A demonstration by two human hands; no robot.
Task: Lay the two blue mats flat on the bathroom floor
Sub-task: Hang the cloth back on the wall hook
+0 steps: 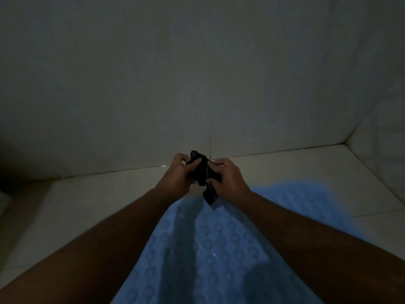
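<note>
A light blue mat with a raised round pattern lies spread on the pale tiled floor below my arms, reaching from the bottom edge up to near the wall. Only this one blue mat is in view. Both hands are held together above its far end. My left hand and my right hand both grip a small black object, with a dark strap-like end hanging down from it. What the black object is cannot be made out in the dim light.
A plain pale wall stands close ahead and meets the tiled floor just beyond my hands. A second wall closes the corner at the right. The room is dark, with deep shadow at the far left.
</note>
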